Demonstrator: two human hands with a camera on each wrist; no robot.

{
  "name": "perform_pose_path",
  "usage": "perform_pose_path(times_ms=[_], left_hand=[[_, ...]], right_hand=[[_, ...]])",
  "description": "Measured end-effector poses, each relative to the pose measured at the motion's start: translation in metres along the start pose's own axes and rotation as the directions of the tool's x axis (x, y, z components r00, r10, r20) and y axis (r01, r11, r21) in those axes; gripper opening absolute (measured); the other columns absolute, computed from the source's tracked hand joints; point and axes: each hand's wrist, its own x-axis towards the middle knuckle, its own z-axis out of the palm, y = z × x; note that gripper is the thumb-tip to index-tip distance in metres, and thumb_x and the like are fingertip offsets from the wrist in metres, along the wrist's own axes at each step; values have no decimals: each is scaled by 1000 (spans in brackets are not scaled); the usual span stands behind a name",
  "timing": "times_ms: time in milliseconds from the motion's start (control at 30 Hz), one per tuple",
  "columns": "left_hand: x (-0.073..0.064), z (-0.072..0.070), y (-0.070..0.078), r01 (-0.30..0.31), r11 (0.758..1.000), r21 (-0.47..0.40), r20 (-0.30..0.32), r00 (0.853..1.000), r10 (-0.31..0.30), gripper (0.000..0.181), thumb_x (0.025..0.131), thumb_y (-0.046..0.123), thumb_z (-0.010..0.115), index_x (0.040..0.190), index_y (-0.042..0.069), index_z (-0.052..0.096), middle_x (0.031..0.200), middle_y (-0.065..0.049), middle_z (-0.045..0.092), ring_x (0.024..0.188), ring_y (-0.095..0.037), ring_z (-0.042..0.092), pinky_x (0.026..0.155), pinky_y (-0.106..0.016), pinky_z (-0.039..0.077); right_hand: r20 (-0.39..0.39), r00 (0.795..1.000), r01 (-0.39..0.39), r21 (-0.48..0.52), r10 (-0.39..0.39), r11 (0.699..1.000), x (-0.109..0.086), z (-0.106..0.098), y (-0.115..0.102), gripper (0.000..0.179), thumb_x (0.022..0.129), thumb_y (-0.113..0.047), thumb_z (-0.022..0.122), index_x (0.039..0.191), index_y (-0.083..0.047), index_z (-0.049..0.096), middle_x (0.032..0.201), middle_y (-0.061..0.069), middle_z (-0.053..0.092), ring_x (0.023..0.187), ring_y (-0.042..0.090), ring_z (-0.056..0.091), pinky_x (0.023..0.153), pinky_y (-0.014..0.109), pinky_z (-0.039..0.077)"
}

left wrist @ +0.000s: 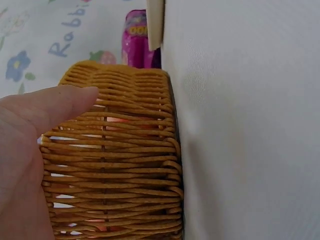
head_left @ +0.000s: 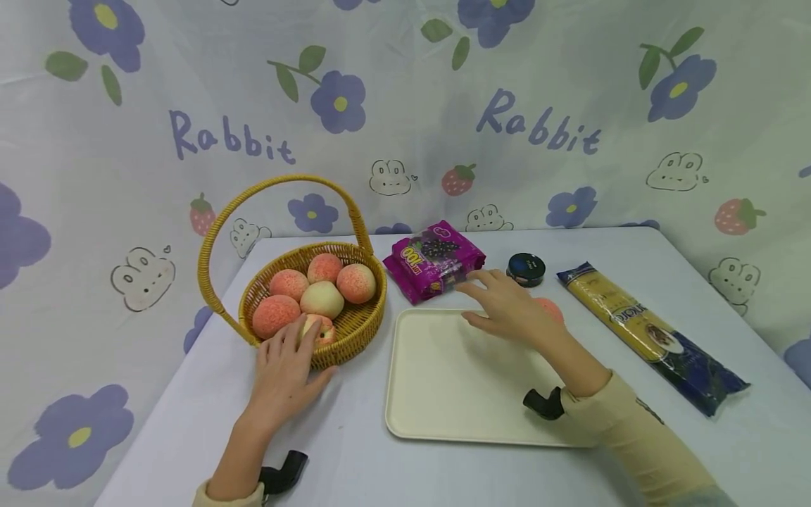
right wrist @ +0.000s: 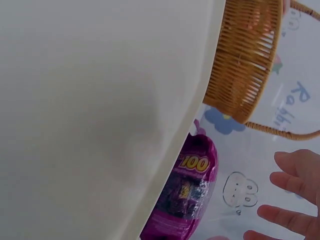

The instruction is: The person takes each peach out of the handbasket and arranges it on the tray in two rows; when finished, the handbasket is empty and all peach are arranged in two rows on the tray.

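At the near rim of the yellow wicker basket (head_left: 357,338), my left hand (head_left: 285,373) reaches in with its fingers over a peach (head_left: 324,332); whether they touch it is hidden. The thumb (left wrist: 75,102) lies extended outside the woven wall in the left wrist view. Several more peaches (head_left: 322,300), mostly pink and one pale, fill the basket. Over the far part of the cream tray (head_left: 456,394), my right hand (head_left: 507,310) hovers with fingers spread and holds nothing. Part of a pink peach (head_left: 550,308) shows behind that wrist.
A purple snack packet (head_left: 437,260) with grape pictures lies behind the tray. To its right sits a round black tin (head_left: 526,269). A long gold and blue packet (head_left: 652,334) lies along the right. The basket's tall handle (head_left: 279,182) arches over it.
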Motion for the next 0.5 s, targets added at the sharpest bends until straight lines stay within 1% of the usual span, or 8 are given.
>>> perform_pose_path(times_ms=[100,167,233,367,500], left_hand=[[0,-2,-3,-1,1000,-5,13,1000,2,81,73,39,73,138,6,36,141,-17,31,122,-40,28,94,-56,20],[-1,-3,-6,5,1000,-5,23,1000,-5,83,74,41,72,139,6,35,141,-16,32,123,-39,28,96,-57,19],[-1,-4,-8,18,1000,-9,35,999,-18,84,75,43,71,140,5,33,141,-17,32,124,-39,27,97,-58,17],[-2,-5,-12,42,999,-6,44,998,-41,86,76,43,69,141,2,29,140,-21,33,124,-40,29,99,-58,16],[-2,-3,-11,54,999,-4,18,998,-54,87,75,42,70,140,1,30,137,-21,36,120,-40,33,95,-60,17]], right_hand=[[20,1000,8,27,-8,1000,7,1,-7,46,84,-30,65,126,-13,54,123,14,51,109,32,49,89,48,44],[35,999,16,46,-18,999,11,2,-12,46,84,-30,64,126,-14,54,123,13,51,109,31,49,89,47,43],[50,998,24,58,-27,998,15,3,-16,46,85,-30,64,126,-13,54,123,12,51,110,30,49,90,47,43],[93,996,7,79,-14,997,22,6,-23,46,85,-32,63,127,-15,53,126,11,50,114,30,47,93,46,41],[104,994,20,100,-30,995,28,7,-30,46,85,-32,63,127,-16,54,124,9,50,112,27,48,93,43,42]])
